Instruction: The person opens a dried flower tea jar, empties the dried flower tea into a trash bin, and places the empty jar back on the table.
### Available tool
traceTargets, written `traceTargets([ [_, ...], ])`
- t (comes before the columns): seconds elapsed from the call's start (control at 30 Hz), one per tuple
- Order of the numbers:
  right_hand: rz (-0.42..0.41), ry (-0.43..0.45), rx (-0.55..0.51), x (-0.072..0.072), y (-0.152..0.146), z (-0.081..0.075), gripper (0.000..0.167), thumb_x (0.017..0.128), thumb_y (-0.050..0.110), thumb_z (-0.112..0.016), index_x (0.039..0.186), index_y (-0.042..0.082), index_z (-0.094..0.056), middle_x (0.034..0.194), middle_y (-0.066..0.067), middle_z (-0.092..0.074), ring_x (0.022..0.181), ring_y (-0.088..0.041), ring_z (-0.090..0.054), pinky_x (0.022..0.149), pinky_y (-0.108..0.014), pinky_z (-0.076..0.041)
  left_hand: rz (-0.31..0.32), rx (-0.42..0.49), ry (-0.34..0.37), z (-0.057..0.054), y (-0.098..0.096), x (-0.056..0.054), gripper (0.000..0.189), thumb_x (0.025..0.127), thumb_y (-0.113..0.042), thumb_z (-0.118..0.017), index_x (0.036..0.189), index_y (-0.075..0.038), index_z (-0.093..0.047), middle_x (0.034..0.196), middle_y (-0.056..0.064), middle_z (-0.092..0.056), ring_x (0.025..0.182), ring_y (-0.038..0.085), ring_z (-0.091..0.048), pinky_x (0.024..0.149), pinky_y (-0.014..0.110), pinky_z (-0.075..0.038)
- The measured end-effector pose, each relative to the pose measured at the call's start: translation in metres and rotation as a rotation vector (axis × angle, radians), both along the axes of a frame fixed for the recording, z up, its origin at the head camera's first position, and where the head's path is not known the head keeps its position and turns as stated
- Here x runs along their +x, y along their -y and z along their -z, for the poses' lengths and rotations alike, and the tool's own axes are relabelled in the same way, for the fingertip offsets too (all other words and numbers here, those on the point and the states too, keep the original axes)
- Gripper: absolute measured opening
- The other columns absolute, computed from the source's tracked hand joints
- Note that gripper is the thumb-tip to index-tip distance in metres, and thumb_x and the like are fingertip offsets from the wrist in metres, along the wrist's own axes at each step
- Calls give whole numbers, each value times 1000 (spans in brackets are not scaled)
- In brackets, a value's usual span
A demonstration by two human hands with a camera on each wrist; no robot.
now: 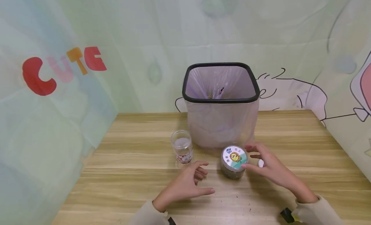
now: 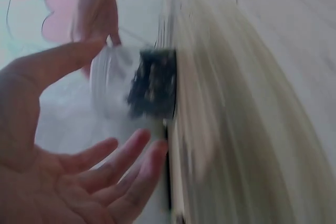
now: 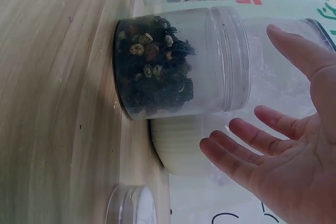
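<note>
A clear round jar (image 3: 157,66) partly filled with dark dried bits stands upright on the table. Its lid (image 1: 235,156) carries a sunflower sticker. To the jar's right is my right hand (image 1: 268,167), thumb and fingers spread; the right wrist view shows a gap between them and the jar. My left hand (image 1: 185,184), fingers loosely bent and thumb out, is to the jar's left, holding nothing. Beyond the left hand stands another clear jar (image 1: 182,146) with a floral label. Partly hidden behind the right hand lies a small lid (image 3: 131,205).
A bin (image 1: 223,122) with a black rim and a thin plastic liner stands at the back of the wooden table (image 1: 139,147). Printed cloth (image 1: 145,41) hangs behind and on both sides. Small dark specks dot the table near the front.
</note>
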State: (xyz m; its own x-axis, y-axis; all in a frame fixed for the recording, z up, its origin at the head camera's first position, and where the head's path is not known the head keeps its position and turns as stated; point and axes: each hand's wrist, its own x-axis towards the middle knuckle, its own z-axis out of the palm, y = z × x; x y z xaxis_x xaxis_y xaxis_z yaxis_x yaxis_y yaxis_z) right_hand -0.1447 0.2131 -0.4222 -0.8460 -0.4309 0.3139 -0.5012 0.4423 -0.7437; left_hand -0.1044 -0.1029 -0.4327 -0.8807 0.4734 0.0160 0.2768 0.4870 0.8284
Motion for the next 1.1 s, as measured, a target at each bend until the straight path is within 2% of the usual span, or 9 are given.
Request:
traceTargets([
  [0.1,-4,-2,6,-1,1,0,59,86,17,-80,133,0,-49,126,-12,-58,114,-28,-57,92,-48,-54,-23,3,-44,2,-16,-5,81,76,-39,-87,140,-8,-49,118,10,-66,102,22,-66,84,29,-56],
  [0.2,-4,16,23,-1,3,-2,61,87,21,-80,136,3,-48,129,-13,-57,114,-32,-58,92,-52,-53,-63,16,-62,4,-31,-11,87,73,-39,-89,143,-10,-46,123,9,-63,106,25,-65,88,32,-55],
  [0.27,0,42,36,-1,4,-3,64,87,25,-79,138,6,-46,131,-13,-56,114,-35,-59,88,-53,-54,-90,10,-69,6,-39,-15,93,71,-40,-90,146,-12,-43,128,7,-60,110,25,-62,91,33,-53],
  [0.43,-22,54,47,-3,8,-8,71,86,28,-81,142,8,-43,134,-14,-54,116,-35,-58,87,-50,-55,-124,40,-87,10,-55,-24,103,67,-40,-93,149,-11,-38,139,5,-54,123,25,-55,101,35,-48],
  [0.53,-40,9,69,-5,12,-11,75,84,30,-83,143,7,-44,136,-11,-53,117,-29,-57,93,-46,-53,-124,78,-83,12,-61,-30,106,66,-38,-94,150,-9,-36,142,6,-52,127,23,-52,104,35,-45],
  [0.63,-34,-31,120,-5,16,-13,78,82,35,-83,142,4,-45,136,-11,-53,114,-26,-58,91,-46,-54,-123,88,-73,12,-67,-34,107,65,-36,-95,150,-9,-37,143,6,-52,128,22,-51,105,37,-45],
  [0.87,-33,-110,225,-6,25,-17,81,78,43,-85,138,2,-50,134,-12,-52,114,-26,-56,90,-49,-52,-120,51,-64,17,-77,-43,104,61,-35,-97,146,-11,-42,140,3,-55,127,18,-51,108,39,-41],
  [1.1,-35,-172,282,-7,33,-14,89,70,45,-90,136,-2,-52,130,-11,-51,107,-23,-59,87,-45,-54,-94,33,-101,24,-81,-48,101,58,-34,-99,142,-12,-48,132,2,-59,119,14,-55,103,34,-45],
])
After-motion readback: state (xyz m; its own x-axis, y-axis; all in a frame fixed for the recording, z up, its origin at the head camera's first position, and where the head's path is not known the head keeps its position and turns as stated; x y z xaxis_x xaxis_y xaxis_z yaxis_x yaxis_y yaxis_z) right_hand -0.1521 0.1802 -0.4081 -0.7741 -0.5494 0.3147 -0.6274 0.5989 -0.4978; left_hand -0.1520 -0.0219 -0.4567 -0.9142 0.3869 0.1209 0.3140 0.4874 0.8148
